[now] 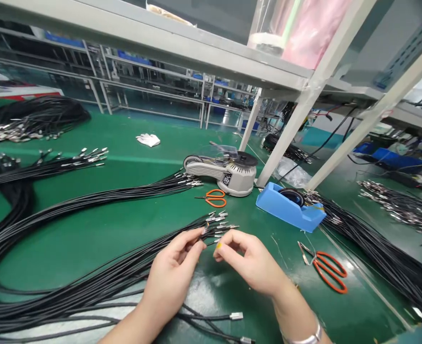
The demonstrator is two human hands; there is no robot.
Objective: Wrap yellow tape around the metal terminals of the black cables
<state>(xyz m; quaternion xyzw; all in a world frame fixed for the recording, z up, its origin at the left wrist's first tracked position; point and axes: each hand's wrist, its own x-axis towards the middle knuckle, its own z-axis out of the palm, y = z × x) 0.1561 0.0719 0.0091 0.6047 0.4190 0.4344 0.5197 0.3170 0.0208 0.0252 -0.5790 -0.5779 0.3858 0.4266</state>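
Two hands: the left grip has thumb and forefinger pinched on a black cable near its end; the right grip has its fingers curled to the thumb, and whether they close on anything I cannot tell.
Held cable: thin and dark, its end at the left grip's fingertips, facing the right grip across a small gap.
Cable bundle: many slim black strands, smooth with a dull shine, sweeping in a curve from the far left to just beyond the left grip.
Metal ends: silvery, slender, unevenly fanned, just beyond both grips.
Loose connector: pale and blocky on a black strand, nearer the wearer than the grips.
Yellow patch: small, at the right grip's thumb tip; held or stuck on, I cannot tell.
Orange-handled scissors: on the green counter, right of the right grip.
Hidden: the held cable's run behind the left grip's fingers, and the right grip's inner fingertips.
Cut off: both forearms, the right wrist's band and the bundle's left curve, at the picture's edges.
Hard to make out: the held end's exact shape, small and blurred.
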